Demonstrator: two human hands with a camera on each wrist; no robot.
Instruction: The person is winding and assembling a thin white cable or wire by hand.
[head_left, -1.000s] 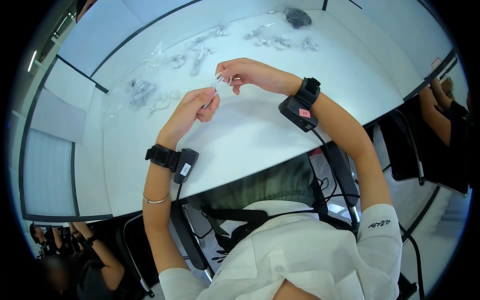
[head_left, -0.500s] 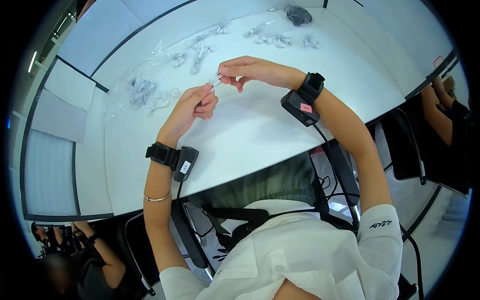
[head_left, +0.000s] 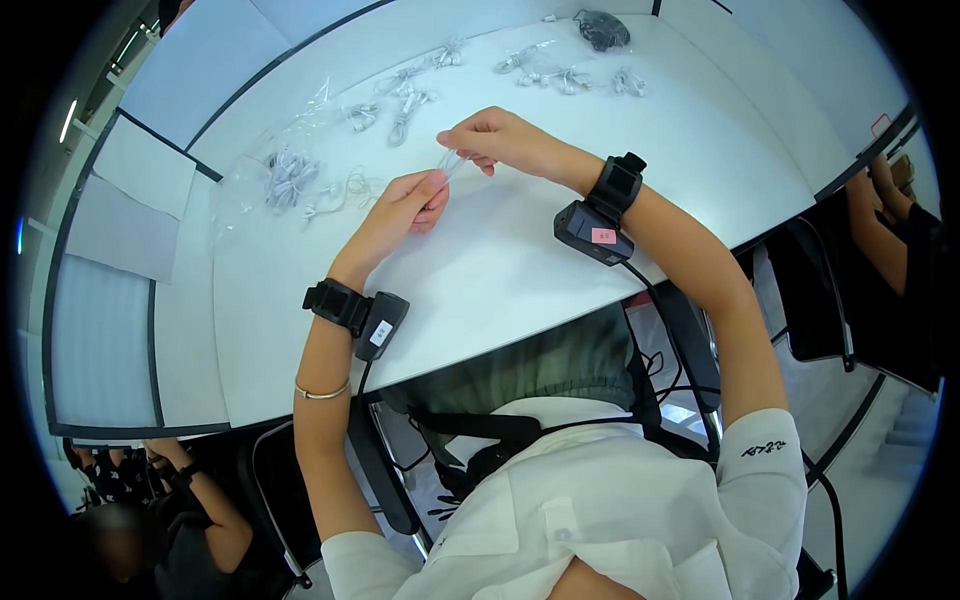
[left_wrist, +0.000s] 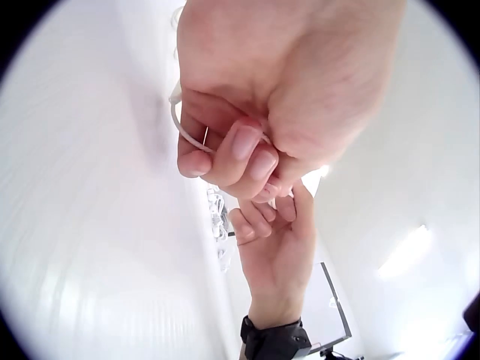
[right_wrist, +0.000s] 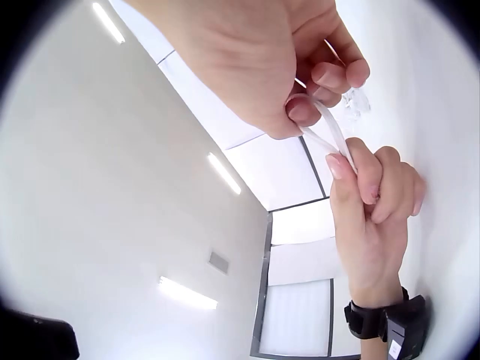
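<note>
Pinching one white cable (head_left: 453,163) between them, the left hand (head_left: 398,210) and the right hand (head_left: 510,138) work close together above the table (head_left: 520,260) in the head view, with a short stretch of cable bridging the gap. The left hand holds it nearer the body, its fingers curled in; the right hand grips just beyond, probably so that one hand can anchor the strands while the other arranges them. Past both hands, small cable bundles (head_left: 402,118) lie spread out, perhaps to keep them from tangling. Out to the left hand's left sits a larger cable heap (head_left: 290,178) amid clear plastic (head_left: 236,222); whether the plastic encloses it, I cannot tell. A loose cable (head_left: 352,187) lies between that heap and the left hand

From the left wrist, the left hand's fingers fold tightly toward the palm, and a length of the white cable bows out beside them, likely slack. The right hand shows just beyond, but its hold is mostly hidden here

From the right wrist, thumb and fingers of the right hand pinch the cable, and two strands run side by side into the left hand's thumb-and-finger grip, presumably held doubled to keep them aligned
</note>
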